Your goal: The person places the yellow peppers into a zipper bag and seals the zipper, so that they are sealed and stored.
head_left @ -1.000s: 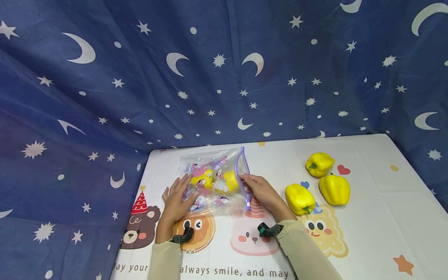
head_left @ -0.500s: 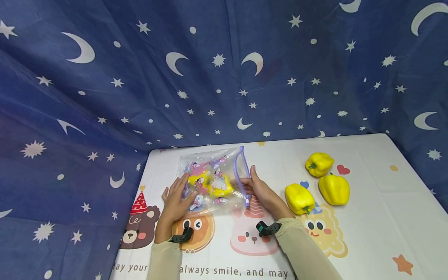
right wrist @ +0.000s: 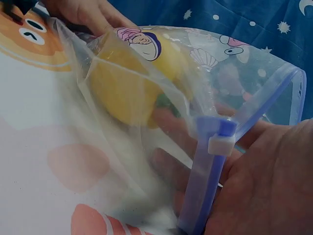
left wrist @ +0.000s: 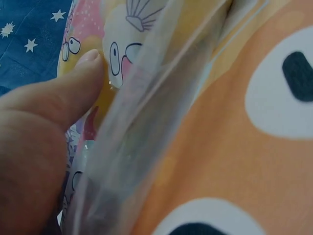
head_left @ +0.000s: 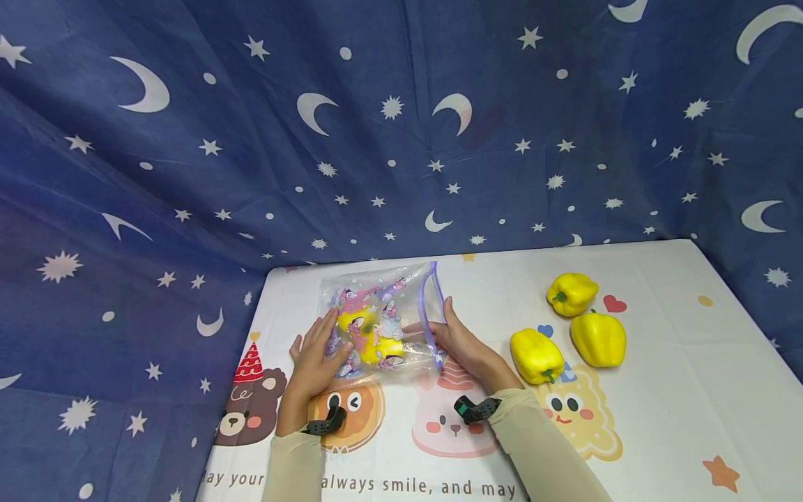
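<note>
A clear zip bag (head_left: pixel 414 289) with cartoon prints lies on its side, its purple zip edge parted on the right. Through the film show yellow bell peppers (head_left: pixel 390 348), apparently two. My left hand (head_left: pixel 316 366) rests on the bag's left end, fingers fairly straight, with the thumb (left wrist: pixel 80 81) against the film. My right hand (head_left: pixel 467 348) reaches through the mouth, its extended fingers inside. In the right wrist view the fingertips are by the green stem of a pepper (right wrist: pixel 122 93); whether they touch is unclear. A white slider (right wrist: pixel 221 145) sits on the zip near the palm.
Three more yellow bell peppers lie to the right: one at the back (head_left: pixel 572 294), one at the front left (head_left: pixel 537 356), one at the right (head_left: pixel 599 339). A printed white cloth (head_left: pixel 677 404) covers the table. Behind hangs a blue star-patterned curtain (head_left: pixel 376 42).
My right hand has gone from the bag's mouth further in, moving left. The nearer pepper inside has shifted left and towards the front. My left hand has stayed in place.
</note>
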{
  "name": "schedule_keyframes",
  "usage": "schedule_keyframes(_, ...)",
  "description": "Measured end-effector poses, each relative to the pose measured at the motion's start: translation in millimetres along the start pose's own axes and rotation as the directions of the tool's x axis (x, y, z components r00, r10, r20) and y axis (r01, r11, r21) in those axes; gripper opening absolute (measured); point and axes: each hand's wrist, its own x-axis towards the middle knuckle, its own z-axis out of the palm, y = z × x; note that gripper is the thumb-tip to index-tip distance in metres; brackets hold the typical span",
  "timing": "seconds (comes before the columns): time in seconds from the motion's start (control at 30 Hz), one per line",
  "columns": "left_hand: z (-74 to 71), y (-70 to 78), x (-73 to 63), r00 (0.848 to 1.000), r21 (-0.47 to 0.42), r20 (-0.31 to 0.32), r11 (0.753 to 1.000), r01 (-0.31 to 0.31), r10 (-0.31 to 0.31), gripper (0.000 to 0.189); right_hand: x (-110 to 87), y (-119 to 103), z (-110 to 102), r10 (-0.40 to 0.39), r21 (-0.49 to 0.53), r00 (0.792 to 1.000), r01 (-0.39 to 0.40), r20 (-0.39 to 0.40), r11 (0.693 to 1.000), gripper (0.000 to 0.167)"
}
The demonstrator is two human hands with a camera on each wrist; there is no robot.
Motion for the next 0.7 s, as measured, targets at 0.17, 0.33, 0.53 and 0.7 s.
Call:
schedule_keyframes(0.17, -1.7, 0.7, -0.4, 1.000, 0.006, 0.013, 1.000, -0.001, 0.001, 0.081, 2.2, 1.2, 1.4, 0.002, 0.029, 0.999, -0.004, 0.045, 1.000, 0.113)
schedule_keyframes(0.33, -2.7, 1.5, -1.1, 1.000, -0.005, 0.016, 1.000, -0.004, 0.004, 0.080, 3.7, 0.4, 4.6, 0.037, 0.030, 0.999, -0.038, 0.036, 0.999, 0.110)
schedule_keyframes(0.53, -2.8, 1.7, -1.0, 1.000, -0.008, 0.014, 1.000, -0.013, 0.013, 0.079, 2.5, 2.5, 7.0, 0.027, -0.024, 0.999, -0.027, -0.036, 0.999, 0.103)
schedule_keyframes(0.7, -3.5, 1.2, -1.0, 1.000, -0.006, 0.021, 1.000, -0.007, 0.008, 0.079, -1.9, 4.7, 7.6, 0.004, -0.052, 0.991, -0.011, -0.135, 0.999, 0.094)
